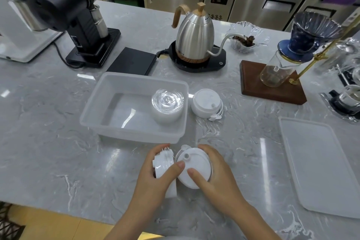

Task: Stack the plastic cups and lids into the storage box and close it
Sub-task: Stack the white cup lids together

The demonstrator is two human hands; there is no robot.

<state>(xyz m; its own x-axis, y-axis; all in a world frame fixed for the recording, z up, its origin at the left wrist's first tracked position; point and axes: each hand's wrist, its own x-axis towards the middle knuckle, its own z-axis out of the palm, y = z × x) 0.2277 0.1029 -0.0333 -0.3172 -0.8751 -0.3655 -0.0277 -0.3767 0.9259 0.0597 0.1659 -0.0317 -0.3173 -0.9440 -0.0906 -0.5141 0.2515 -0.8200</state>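
A translucent storage box point(101, 103) stands open in the middle of the counter. Inside it, at the right end, stands a stack of clear lids point(167, 101). Just outside its right wall rests a stack of white lids point(205, 102). Its flat lid point(321, 165) lies at the right. In front of the box, my left hand point(153, 179) grips a small stack of white lids point(162, 163) on edge. Beside it my right hand point(212, 173) holds another stack of white lids point(191, 167), top face toward me. The two stacks nearly touch.
A steel gooseneck kettle point(194, 39) on its base stands behind the box, beside a flat black scale point(132, 61). A black grinder point(81, 17) is at the back left. A glass dish point(245, 37) and a pour-over stand point(272, 85) with a blue dripper are at the right.
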